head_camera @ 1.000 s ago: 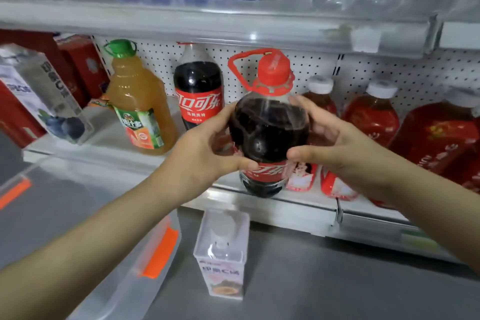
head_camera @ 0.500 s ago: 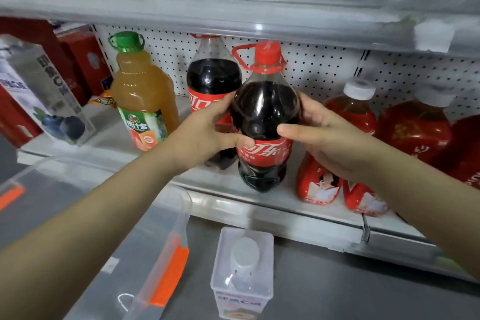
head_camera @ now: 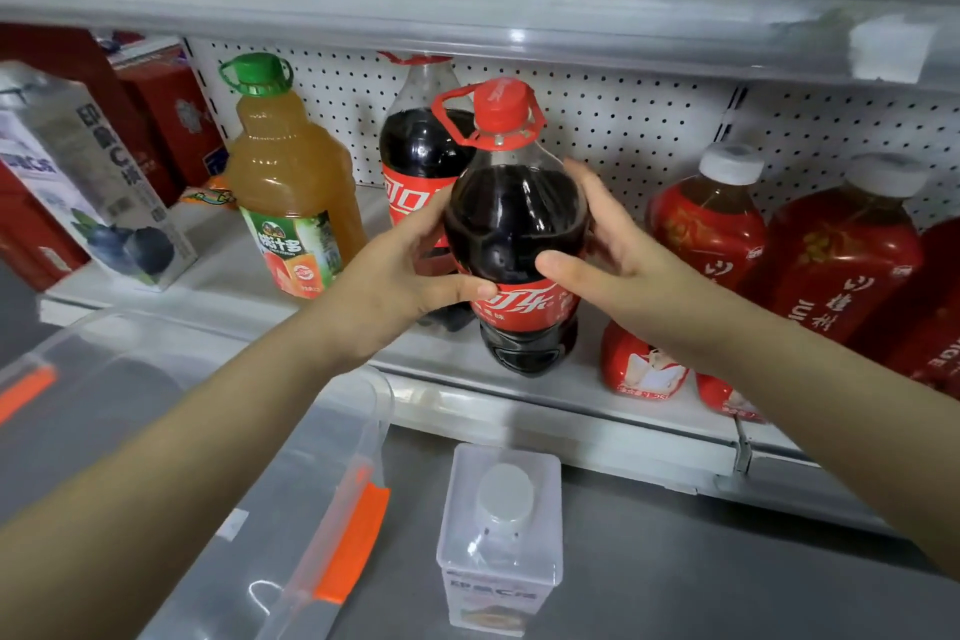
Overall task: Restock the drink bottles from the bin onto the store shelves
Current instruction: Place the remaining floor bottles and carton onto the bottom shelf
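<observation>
Steadying the cola bottle with left hand and right hand both wrapped round its belly, slide it back beside the rear cola bottle before letting go, since it now stands upright at the near edge of the shelf, having hung tilted off it a second ago

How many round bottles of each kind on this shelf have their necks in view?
Cola bottles: 2
Orange juice bottle: 1
White-capped red tea bottles: 2
Total: 5
Other red bottles, necks hidden, are left out.
</observation>
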Tool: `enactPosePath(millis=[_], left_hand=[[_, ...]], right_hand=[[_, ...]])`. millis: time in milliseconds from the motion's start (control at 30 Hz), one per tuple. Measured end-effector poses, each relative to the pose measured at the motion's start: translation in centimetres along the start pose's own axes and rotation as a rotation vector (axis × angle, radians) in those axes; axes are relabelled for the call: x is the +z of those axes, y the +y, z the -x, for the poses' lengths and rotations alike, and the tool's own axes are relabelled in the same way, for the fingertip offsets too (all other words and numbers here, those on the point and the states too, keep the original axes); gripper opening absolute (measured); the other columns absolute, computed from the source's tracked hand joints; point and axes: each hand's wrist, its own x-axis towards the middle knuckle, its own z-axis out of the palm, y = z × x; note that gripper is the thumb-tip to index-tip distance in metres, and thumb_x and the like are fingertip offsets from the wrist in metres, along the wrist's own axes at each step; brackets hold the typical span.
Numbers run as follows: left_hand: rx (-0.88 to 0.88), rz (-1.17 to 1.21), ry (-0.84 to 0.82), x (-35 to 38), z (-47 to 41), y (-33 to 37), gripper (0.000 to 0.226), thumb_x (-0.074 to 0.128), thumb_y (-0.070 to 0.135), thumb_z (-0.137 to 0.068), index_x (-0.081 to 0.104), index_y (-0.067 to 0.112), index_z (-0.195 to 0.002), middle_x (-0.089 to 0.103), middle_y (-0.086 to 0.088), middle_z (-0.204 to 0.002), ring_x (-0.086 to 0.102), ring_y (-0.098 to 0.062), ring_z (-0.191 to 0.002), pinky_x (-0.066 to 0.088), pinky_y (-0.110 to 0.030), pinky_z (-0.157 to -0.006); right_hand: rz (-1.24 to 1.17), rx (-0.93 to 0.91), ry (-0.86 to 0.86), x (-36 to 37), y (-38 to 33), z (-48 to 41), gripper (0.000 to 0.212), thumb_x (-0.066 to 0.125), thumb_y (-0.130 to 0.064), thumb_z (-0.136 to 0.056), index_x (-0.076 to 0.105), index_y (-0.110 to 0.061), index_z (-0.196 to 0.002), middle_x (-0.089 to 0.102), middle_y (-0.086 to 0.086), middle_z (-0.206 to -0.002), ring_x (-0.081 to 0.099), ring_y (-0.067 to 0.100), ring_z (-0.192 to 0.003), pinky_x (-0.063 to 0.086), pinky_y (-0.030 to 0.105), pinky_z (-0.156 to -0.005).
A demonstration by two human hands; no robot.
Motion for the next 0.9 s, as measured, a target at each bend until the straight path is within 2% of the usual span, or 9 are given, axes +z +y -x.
enactPosePath(millis=[67,133,200,300,433,500,733,833,900], left_hand=[[-0.001,0.060,0.034,0.4,0.6,-0.2,0.076,0.074,0.005,-0.074,0.045,0.026,-0.142,0.064,0.002,-0.125,0.062,-0.022,-0.114,0.049,-0.061,-0.092],[0.001,0.101,0.062,0.7,1.2,-0.3,0.075,0.075,0.006,-0.073,0.047,0.023,-0.140,0.067,0.003,-0.119,0.064,-0.019,-0.108,0.053,-0.058,-0.085],[0.003,0.114,0.069,0.8,1.4,-0.3,0.071,0.074,0.011,-0.072,0.049,0.019,-0.138,0.069,0.008,-0.115,0.065,-0.013,-0.107,0.056,-0.049,-0.086],[-0.027,0.142,0.067,0.6,1.1,-0.3,0.060,0.072,0.011,-0.077,0.053,0.018,-0.133,0.070,0.010,-0.110,0.064,-0.013,-0.104,0.049,-0.055,-0.090],[-0.061,0.184,0.038,0.2,0.1,-0.3,0.056,0.067,0.002,-0.085,0.049,0.016,-0.136,0.067,0.005,-0.121,0.062,-0.011,-0.114,0.055,-0.031,-0.091],[-0.084,0.218,0.032,-0.1,-0.3,-0.3,0.057,0.066,0.002,-0.085,0.048,0.020,-0.137,0.067,0.007,-0.122,0.063,-0.010,-0.114,0.055,-0.027,-0.088],[-0.173,0.280,-0.011,-0.8,-1.1,-0.4,0.060,0.068,0.013,-0.080,0.047,0.022,-0.136,0.063,0.001,-0.128,0.062,-0.011,-0.115,0.054,-0.024,-0.088],[-0.185,0.206,-0.017,-0.7,-1.5,0.0,0.060,0.067,0.013,-0.088,0.041,0.024,-0.141,0.059,0.003,-0.134,0.059,-0.012,-0.120,0.052,-0.031,-0.096],[-0.186,0.168,0.027,-0.3,-1.7,0.2,0.063,0.070,0.016,-0.086,0.035,0.022,-0.139,0.057,0.001,-0.135,0.058,-0.015,-0.121,0.050,-0.038,-0.101]], right_hand=[[0.025,-0.015,0.007,0.0,-0.3,0.4,0.082,0.067,-0.032,-0.091,0.016,-0.041,-0.154,0.038,-0.027,-0.149,0.036,-0.010,-0.135,0.037,0.018,-0.108],[0.033,-0.024,0.015,0.0,-0.6,0.8,0.081,0.066,-0.031,-0.089,0.019,-0.042,-0.153,0.042,-0.029,-0.145,0.042,-0.013,-0.130,0.043,0.009,-0.095],[0.038,-0.026,0.026,0.1,-1.0,0.6,0.082,0.067,-0.036,-0.086,0.021,-0.042,-0.153,0.044,-0.026,-0.146,0.045,-0.010,-0.129,0.044,0.014,-0.098],[0.037,-0.024,0.064,0.0,-1.3,0.0,0.087,0.066,-0.044,-0.079,0.022,-0.039,-0.154,0.045,-0.023,-0.148,0.045,-0.007,-0.131,0.041,0.025,-0.107],[0.050,0.011,0.085,-0.2,-1.7,-1.2,0.089,0.068,-0.048,-0.075,0.026,-0.040,-0.153,0.046,-0.022,-0.147,0.045,-0.003,-0.132,0.039,0.033,-0.112],[0.047,0.040,0.086,-0.3,-1.6,-2.0,0.082,0.070,-0.045,-0.083,0.027,-0.041,-0.152,0.046,-0.023,-0.146,0.048,0.000,-0.130,0.039,0.035,-0.112],[0.042,0.121,0.146,0.6,-1.7,-3.8,0.082,0.067,-0.042,-0.089,0.018,-0.040,-0.155,0.035,-0.019,-0.153,0.048,0.002,-0.124,0.040,0.028,-0.106],[0.025,0.141,0.151,0.4,-1.7,-3.6,0.078,0.065,-0.040,-0.090,0.021,-0.042,-0.154,0.040,-0.017,-0.152,0.051,0.007,-0.125,0.041,0.035,-0.110],[-0.018,0.147,0.171,0.2,-1.6,-3.4,0.074,0.064,-0.038,-0.092,0.024,-0.042,-0.153,0.043,-0.019,-0.147,0.054,0.006,-0.119,0.044,0.031,-0.104]])
